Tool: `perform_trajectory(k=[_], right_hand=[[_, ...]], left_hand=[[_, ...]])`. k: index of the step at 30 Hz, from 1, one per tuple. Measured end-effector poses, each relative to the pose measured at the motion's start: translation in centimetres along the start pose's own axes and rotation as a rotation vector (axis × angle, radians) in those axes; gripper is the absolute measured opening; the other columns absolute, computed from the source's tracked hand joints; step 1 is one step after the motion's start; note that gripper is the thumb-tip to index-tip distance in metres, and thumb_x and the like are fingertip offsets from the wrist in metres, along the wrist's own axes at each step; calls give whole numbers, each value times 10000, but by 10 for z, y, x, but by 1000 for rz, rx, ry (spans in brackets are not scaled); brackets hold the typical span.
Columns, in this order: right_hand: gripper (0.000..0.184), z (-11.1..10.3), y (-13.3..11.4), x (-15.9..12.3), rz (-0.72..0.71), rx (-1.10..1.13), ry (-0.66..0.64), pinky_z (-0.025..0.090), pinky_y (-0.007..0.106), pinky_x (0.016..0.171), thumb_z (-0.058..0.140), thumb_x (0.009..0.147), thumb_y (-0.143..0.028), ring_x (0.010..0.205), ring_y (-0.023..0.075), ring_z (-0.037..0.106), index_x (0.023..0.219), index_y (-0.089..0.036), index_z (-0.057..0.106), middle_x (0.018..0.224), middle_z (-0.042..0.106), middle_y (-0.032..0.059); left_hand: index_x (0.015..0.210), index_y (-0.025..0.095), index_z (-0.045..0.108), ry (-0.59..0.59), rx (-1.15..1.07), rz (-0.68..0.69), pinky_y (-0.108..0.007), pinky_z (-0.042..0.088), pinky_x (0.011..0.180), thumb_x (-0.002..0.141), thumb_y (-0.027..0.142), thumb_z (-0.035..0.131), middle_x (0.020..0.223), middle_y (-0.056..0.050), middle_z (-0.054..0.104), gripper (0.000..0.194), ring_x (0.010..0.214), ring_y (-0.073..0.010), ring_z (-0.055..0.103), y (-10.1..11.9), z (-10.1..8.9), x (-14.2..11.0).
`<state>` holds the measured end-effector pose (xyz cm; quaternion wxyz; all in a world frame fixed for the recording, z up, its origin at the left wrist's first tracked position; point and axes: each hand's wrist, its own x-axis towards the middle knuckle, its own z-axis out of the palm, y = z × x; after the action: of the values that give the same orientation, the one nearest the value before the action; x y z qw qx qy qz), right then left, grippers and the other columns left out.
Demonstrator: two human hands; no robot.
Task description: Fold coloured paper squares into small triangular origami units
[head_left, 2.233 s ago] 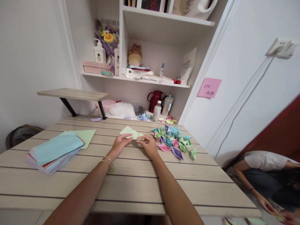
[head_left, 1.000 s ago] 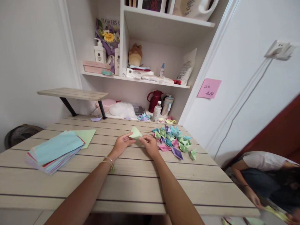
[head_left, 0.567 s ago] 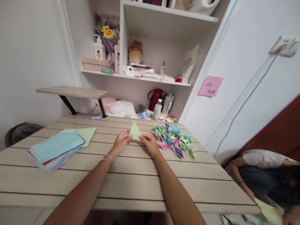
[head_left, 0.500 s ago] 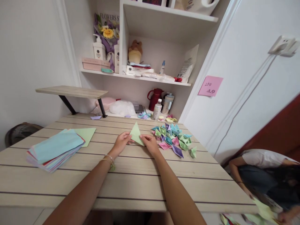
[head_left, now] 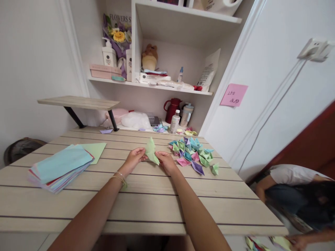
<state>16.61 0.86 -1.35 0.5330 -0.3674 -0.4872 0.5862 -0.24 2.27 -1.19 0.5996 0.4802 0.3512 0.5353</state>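
A folded piece of light green paper (head_left: 151,150) is held just above the middle of the wooden table (head_left: 146,209). My left hand (head_left: 135,158) pinches its left side, and my right hand (head_left: 165,161) grips its right edge with fingers closed. The paper's sides bulge apart a little near the lower tip. To the right of my right hand lies a heap of folded paper boats (head_left: 195,153) in green, blue, pink and purple. Left of my left hand, a stack of coloured paper sheets (head_left: 62,164) rests with a light blue one on top.
A small raised shelf (head_left: 78,101) stands at the table's back left. Behind the table are a bottle (head_left: 174,122), a red jug (head_left: 172,109) and a plastic bag (head_left: 136,120). At lower right, another person (head_left: 293,195) bends over more folded paper (head_left: 256,243) below table level.
The green paper has gone from a flat triangle to a shape bulging open, with both my hands still on it. The other person's hand at lower right has shifted with some paper.
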Motion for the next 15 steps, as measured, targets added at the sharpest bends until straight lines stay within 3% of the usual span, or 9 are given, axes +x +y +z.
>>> perform_trajectory(k=[15], right_hand=[[258, 1, -10, -8, 148, 153, -212, 471, 279, 650, 705, 626, -349, 642, 147, 609, 783, -151, 651, 695, 667, 36]], left_hand=[[805, 125, 644, -33, -61, -12, -264, 491, 670, 621, 312, 712, 728, -42, 656, 270, 649, -126, 599, 4, 4, -3]])
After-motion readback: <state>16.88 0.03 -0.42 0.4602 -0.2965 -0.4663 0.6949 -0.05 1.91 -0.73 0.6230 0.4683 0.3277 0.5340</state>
